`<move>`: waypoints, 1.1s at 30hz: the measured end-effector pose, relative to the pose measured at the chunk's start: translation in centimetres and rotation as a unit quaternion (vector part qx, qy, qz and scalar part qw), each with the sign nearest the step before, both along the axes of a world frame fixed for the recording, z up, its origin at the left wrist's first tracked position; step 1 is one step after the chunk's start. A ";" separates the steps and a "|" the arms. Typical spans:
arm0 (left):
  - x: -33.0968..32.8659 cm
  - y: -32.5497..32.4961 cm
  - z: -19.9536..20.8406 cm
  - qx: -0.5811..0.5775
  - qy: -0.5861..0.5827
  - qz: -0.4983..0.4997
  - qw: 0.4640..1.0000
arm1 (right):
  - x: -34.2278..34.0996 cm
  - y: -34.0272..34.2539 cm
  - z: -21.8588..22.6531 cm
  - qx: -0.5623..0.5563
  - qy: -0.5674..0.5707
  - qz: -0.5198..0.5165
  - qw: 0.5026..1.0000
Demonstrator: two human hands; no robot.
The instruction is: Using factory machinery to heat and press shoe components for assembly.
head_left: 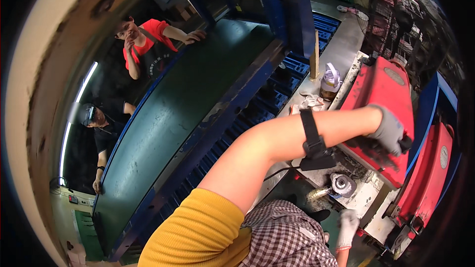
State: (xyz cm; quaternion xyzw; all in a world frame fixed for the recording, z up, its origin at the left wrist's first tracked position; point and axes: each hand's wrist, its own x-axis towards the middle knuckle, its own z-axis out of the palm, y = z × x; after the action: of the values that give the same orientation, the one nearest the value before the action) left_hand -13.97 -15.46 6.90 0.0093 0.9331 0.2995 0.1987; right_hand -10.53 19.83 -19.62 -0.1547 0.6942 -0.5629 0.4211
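Factory floor, dim, heavy fisheye bend. Big dark green conveyor belt (pixel 188 99) with blue frame runs from 7 o'clock up to 12 o'clock across the centre. Blue slatted pallets (pixel 277 94) sit just right of the belt frame, toward 1 o'clock.

Left hand (pixel 391 131), grey glove, at 3 o'clock: arm reaches across the frame from the yellow sleeve (pixel 198 232) at 6 o'clock, black strap (pixel 311 136) around the forearm. Fingers closed, gripping a dark handle on the near edge of the red machine cover (pixel 383 99). That cover lies at 2 to 3 o'clock; a second red panel (pixel 430 173) sits just beside it at 4 o'clock.

Right hand (pixel 347 227), white glove, at 5 o'clock, low in the frame, close to the white machine base (pixel 368 193); cannot tell whether it is open or holding anything.

Metal round fitting (pixel 341 184) just below the left forearm, near the machine base. Jar with a purple-white lid (pixel 330 83) stands at 1 o'clock on a grey tabletop (pixel 341 44), a wooden stick (pixel 315 57) upright beside it, crumpled white cloth (pixel 309 103) just below the jar.

Two other people stand across the belt: one in a red shirt (pixel 153 32) at 10 o'clock with a hand on the belt edge, one in black (pixel 106 128) at 9 o'clock.
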 end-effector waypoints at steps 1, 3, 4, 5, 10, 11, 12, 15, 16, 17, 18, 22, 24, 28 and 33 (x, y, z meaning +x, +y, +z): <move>0.7 0.7 -1.8 0.038 -0.025 0.009 0.999 | 0.8 -0.2 1.5 0.035 -0.061 0.089 0.994; 2.0 2.1 -4.6 0.006 -0.010 0.009 1.000 | 2.1 -1.0 1.2 0.062 -0.157 0.145 0.975; 2.6 2.9 -5.9 -0.061 0.030 0.002 0.998 | 2.5 -1.9 1.3 0.060 -0.192 0.161 0.966; 3.0 3.6 -7.3 -0.072 0.015 0.005 0.997 | 2.7 -2.7 1.3 0.059 -0.193 0.161 0.966; 5.1 5.3 -13.1 -0.124 0.056 0.021 0.990 | 4.2 -8.1 2.3 -0.144 -0.412 0.226 0.871; 5.2 5.5 -13.8 -0.128 0.055 0.023 0.990 | 4.7 -8.8 2.2 -0.144 -0.451 0.202 0.857; 5.3 5.7 -14.3 -0.131 0.055 0.026 0.989 | 5.2 -9.4 1.9 -0.143 -0.450 0.204 0.858; 5.6 6.0 -16.1 -0.134 0.065 0.041 0.988 | 6.7 -10.9 2.1 -0.151 -0.566 0.104 0.804; 5.8 6.0 -15.9 -0.132 0.075 0.044 0.987 | 6.5 -10.8 1.8 -0.147 -0.566 0.107 0.804; 5.7 6.1 -15.5 -0.126 0.092 0.057 0.986 | 6.2 -10.5 1.3 -0.148 -0.559 0.111 0.808; 5.8 6.0 -15.6 -0.126 0.091 0.064 0.986 | 6.2 -10.6 1.5 -0.150 -0.554 0.118 0.810; 5.9 6.1 -16.0 -0.136 0.077 0.054 0.986 | 4.9 -8.4 1.7 -0.101 -0.578 0.118 0.801; 5.8 6.1 -15.9 -0.142 0.073 0.050 0.986 | 4.0 -6.9 2.0 -0.056 -0.530 0.087 0.842; 5.6 6.2 -15.8 -0.139 0.067 0.051 0.987 | -0.3 -3.1 1.1 -0.003 -0.432 0.101 0.896; 5.9 6.1 -16.1 -0.135 0.062 0.051 0.988 | -4.0 0.0 2.8 0.017 -0.245 0.028 0.969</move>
State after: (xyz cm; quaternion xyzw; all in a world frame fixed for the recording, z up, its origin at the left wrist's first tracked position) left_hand -8.09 -9.36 -9.22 -0.0470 0.9749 0.1791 0.1240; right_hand -14.52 19.84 -16.87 -0.0246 0.5744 -0.5598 0.5967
